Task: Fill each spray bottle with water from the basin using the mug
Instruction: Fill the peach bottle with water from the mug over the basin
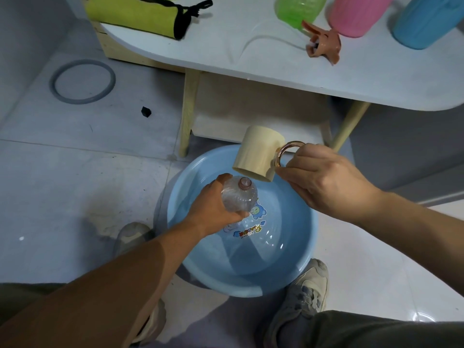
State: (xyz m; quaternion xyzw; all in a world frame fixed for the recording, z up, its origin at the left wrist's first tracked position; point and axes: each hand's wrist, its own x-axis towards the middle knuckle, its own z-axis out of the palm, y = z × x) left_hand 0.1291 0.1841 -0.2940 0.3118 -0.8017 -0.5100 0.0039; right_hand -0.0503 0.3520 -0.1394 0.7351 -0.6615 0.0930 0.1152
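Both forearms reach forward; left hand [213, 205] grips, right hand [325, 179] pinches.

Green btl [298, 8], pink btl [356, 13], blue btl [426, 21] cut off at top; left hand [213, 207] hides clear btl [238, 197] base.

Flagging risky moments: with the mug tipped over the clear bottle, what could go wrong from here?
The mug has a rim far wider than the neck of the clear bottle, so water may miss, likely into the basin below. The left hand grips the bottle over the water; wet, it could slip. The right hand holds only the mug handle, so the pour may wobble.
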